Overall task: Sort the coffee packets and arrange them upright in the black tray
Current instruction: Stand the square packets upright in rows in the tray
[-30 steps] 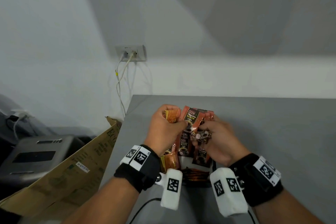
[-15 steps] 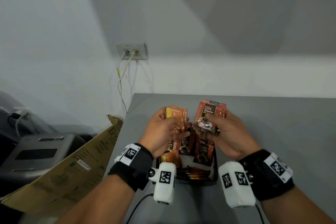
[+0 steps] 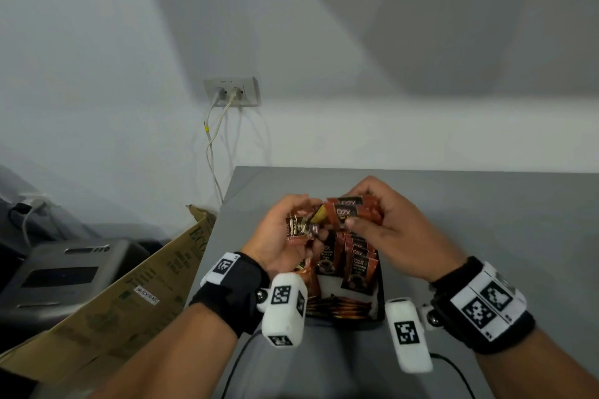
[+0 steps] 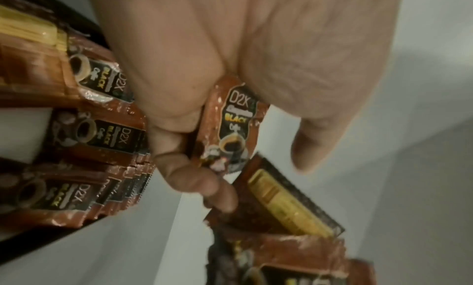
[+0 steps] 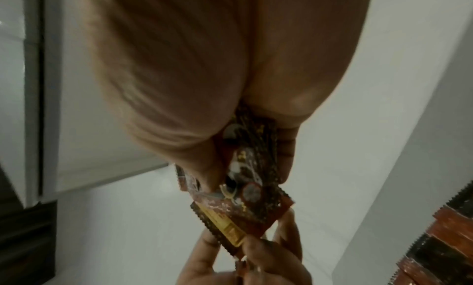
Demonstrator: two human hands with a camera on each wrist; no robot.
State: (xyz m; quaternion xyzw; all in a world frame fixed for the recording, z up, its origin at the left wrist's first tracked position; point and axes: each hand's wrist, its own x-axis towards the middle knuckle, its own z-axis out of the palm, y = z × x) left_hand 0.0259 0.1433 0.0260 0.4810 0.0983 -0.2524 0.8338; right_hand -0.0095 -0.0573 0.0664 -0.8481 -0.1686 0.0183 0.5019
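Above the black tray (image 3: 380, 296) both hands hold orange-brown coffee packets printed "D2X Black". My left hand (image 3: 293, 230) grips a packet (image 4: 229, 131) face up between thumb and fingers. My right hand (image 3: 372, 214) pinches a small stack of packets (image 3: 351, 212) just to the right, and one packet with a yellow back (image 5: 230, 224) pokes out between the two hands. Several packets (image 3: 358, 269) stand upright in rows in the tray. A few more (image 3: 337, 306) lie flat at its near end.
The tray sits on a grey table (image 3: 486, 236) near its left edge. A cardboard box (image 3: 129, 295) and a grey machine (image 3: 61, 272) stand on the floor to the left. Cables hang from a wall socket (image 3: 231, 91) behind. Wrist cameras (image 3: 285, 308) hang below both hands.
The hands, apart half a second ago, have come together again above the tray. The right hand's stack now touches the left hand's packets.
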